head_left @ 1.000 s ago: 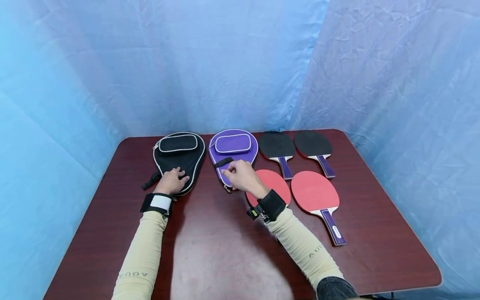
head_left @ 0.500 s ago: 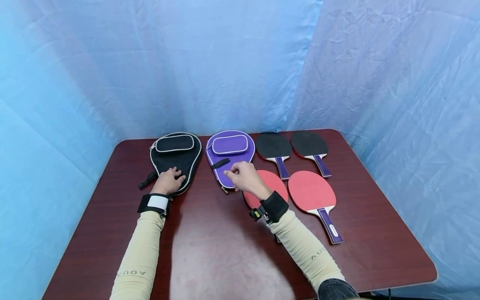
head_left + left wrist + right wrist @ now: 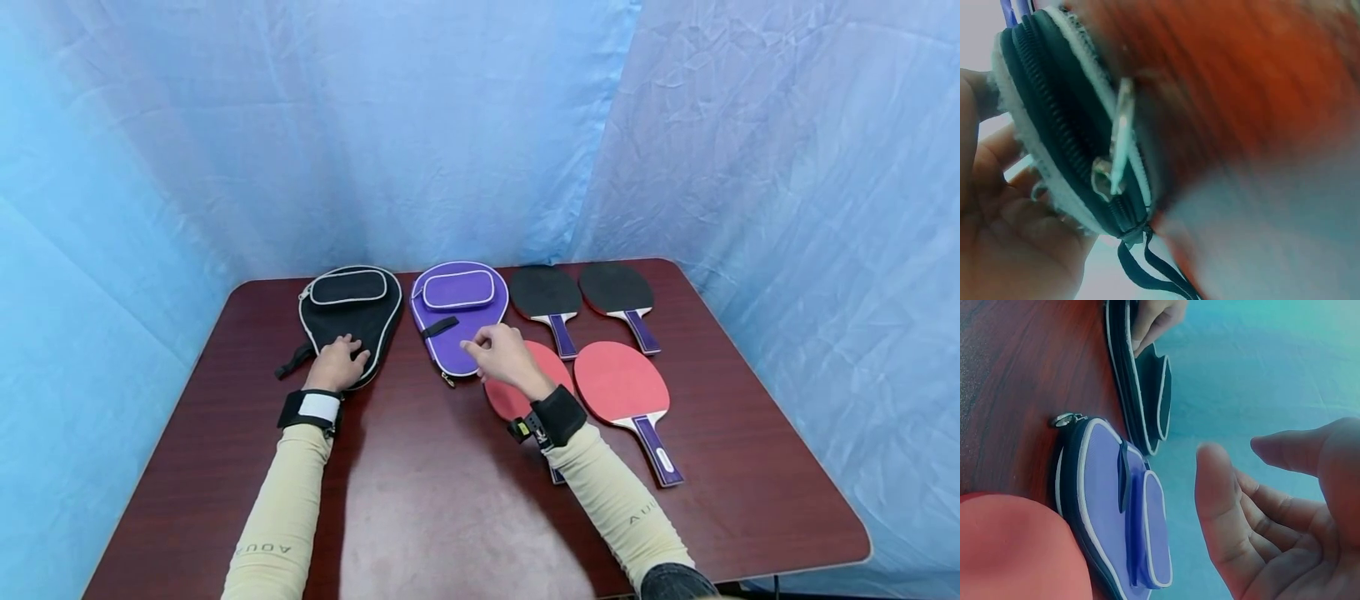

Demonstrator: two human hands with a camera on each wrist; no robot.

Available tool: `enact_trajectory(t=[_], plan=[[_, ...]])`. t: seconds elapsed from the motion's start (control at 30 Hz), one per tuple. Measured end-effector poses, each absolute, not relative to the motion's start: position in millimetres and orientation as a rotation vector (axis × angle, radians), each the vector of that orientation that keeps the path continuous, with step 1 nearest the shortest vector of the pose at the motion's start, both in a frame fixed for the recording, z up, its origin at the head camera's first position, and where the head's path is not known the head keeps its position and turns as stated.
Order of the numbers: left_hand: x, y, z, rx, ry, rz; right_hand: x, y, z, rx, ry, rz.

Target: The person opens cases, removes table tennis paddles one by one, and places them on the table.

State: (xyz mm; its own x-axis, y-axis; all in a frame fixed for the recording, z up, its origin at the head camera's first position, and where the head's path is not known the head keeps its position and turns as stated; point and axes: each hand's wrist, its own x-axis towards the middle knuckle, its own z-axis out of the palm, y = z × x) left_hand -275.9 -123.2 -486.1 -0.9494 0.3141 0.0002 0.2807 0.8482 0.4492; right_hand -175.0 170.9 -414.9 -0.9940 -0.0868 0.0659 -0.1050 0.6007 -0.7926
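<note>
My left hand rests with loosely spread fingers on the narrow end of the black table tennis bat case. In the left wrist view its metal zip pull and part of the zip show beside the hand. My right hand hovers over the lower right edge of the purple bat case and overlaps a red-faced bat. The right wrist view shows the thumb and bent index finger apart, holding nothing. A black strap crosses the purple case. My right forearm hides most of that bat's handle.
Another red-faced bat lies to the right. Two black-faced bats, one beside the purple case and one farther right, lie along the back of the dark red table. Blue cloth hangs around the table.
My right hand has drawn back slightly to the right from the purple case's strap. The left hand stays on the black case. The head view has shifted slightly.
</note>
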Motion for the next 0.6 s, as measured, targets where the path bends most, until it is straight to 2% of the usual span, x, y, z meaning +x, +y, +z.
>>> enact_trajectory(t=[0.3, 0.6], plan=[[-268, -110, -474, 0.503, 3.03, 0.737, -177, 185, -412, 0.155, -2.74, 1.344], [-244, -81, -452, 0.543, 3.15, 0.782, -174, 203, -414, 0.182, -2.706, 1.153]])
